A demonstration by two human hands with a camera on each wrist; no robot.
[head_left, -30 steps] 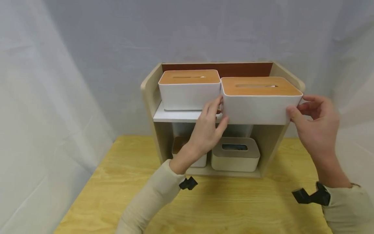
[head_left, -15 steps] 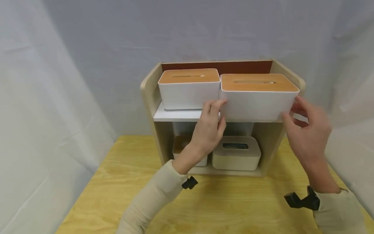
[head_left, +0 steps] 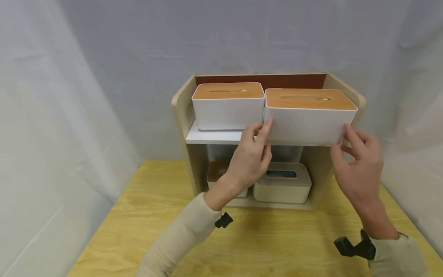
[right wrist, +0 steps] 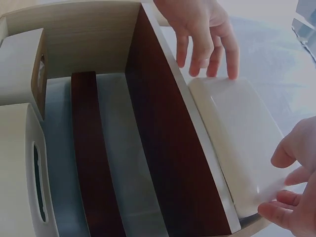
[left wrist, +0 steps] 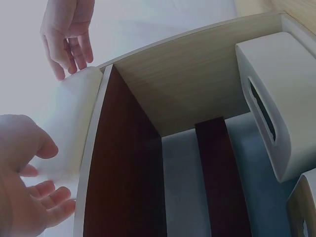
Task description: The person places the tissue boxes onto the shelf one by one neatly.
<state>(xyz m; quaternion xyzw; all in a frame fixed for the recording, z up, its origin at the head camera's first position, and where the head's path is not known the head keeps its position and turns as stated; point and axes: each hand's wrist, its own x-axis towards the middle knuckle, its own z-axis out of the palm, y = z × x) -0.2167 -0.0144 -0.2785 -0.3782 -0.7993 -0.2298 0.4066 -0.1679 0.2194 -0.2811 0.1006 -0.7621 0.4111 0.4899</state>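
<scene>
A white tissue box [head_left: 308,125] with a wood-look lid sits at the right of the shelf unit's upper shelf [head_left: 212,137]. My left hand [head_left: 247,157] has its fingertips at the box's lower left corner, fingers loosely bent. At the lower right corner is my right hand [head_left: 361,165], thumb and index finger spread apart along the box's end. In the right wrist view the right hand's fingertips [right wrist: 276,212] lie beside one end of the box [right wrist: 237,143], while the left hand [right wrist: 202,32] reaches the other. A second lidded white tissue box [head_left: 226,113] stands to the left.
On the lower shelf are a cream tissue box [head_left: 282,192] with a grey-brown lid and a smaller white box [head_left: 216,171] with a brown lid, partly behind my left arm. The shelf unit [head_left: 180,107] stands on a wooden table [head_left: 138,223] against white sheeting.
The right-hand tissue box has slid back into the upper shelf. My right hand has moved down and left along its end, its thumb leaving the front face. The left hand keeps near its corner.
</scene>
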